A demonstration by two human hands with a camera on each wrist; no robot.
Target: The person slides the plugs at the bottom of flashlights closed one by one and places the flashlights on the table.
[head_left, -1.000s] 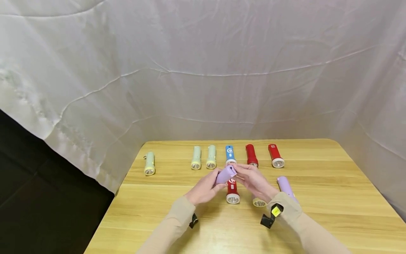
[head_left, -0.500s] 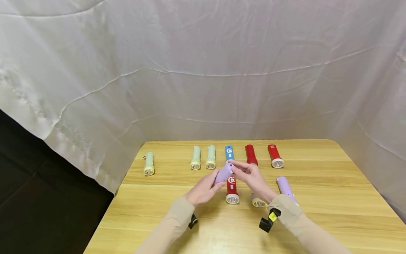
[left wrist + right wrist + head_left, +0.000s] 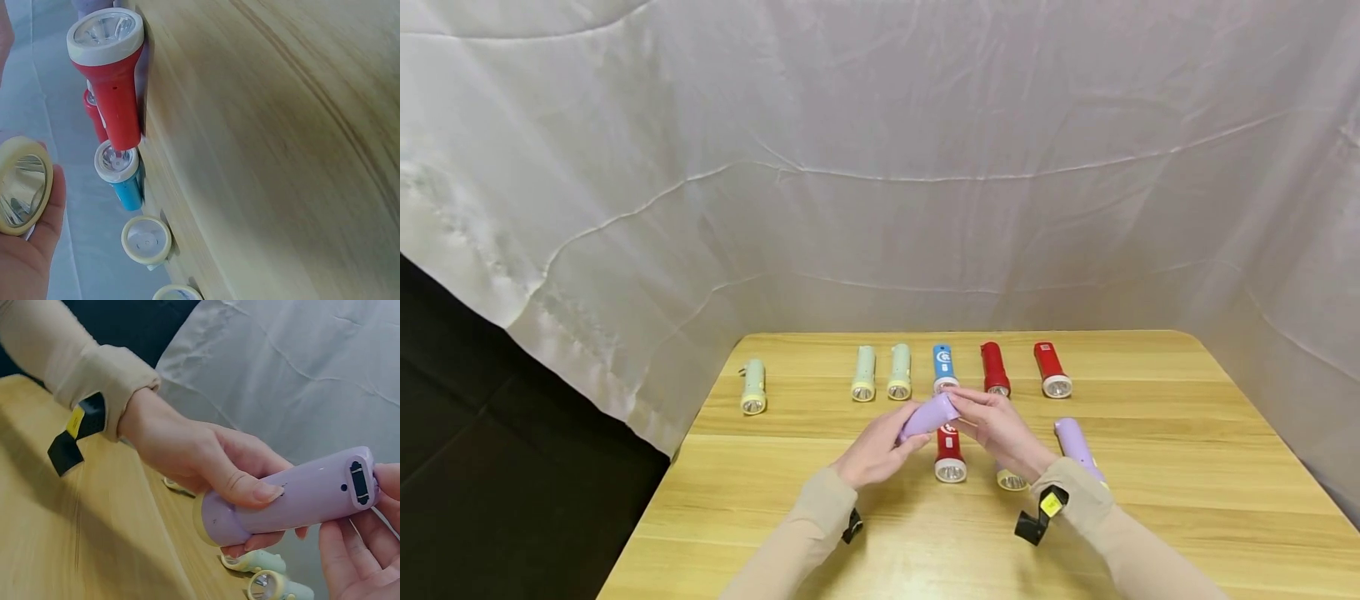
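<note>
A lilac flashlight (image 3: 929,417) with a pale yellow head is held up over the table between both hands. My left hand (image 3: 880,446) grips it near the head, thumb along the body in the right wrist view. My right hand (image 3: 996,421) pinches its tail end between thumb and fingers. A black slot in the tail faces the right wrist camera. The yellow-rimmed lens (image 3: 25,186) shows in the left wrist view. Below the hands lies a red flashlight (image 3: 951,454) with a white head. Another flashlight with a yellow rim (image 3: 1012,480) is partly hidden by my right hand.
Along the back of the wooden table (image 3: 790,500) lie pale green flashlights (image 3: 864,371), a blue one (image 3: 943,364) and two red ones (image 3: 993,367). A second lilac flashlight (image 3: 1077,446) lies by my right wrist. A grey cloth (image 3: 880,242) hangs behind.
The lilac flashlight has turned in the hands, so its tail slot no longer faces the head camera. My right fingers have shifted on its tail end. The flashlights on the table stay put.
</note>
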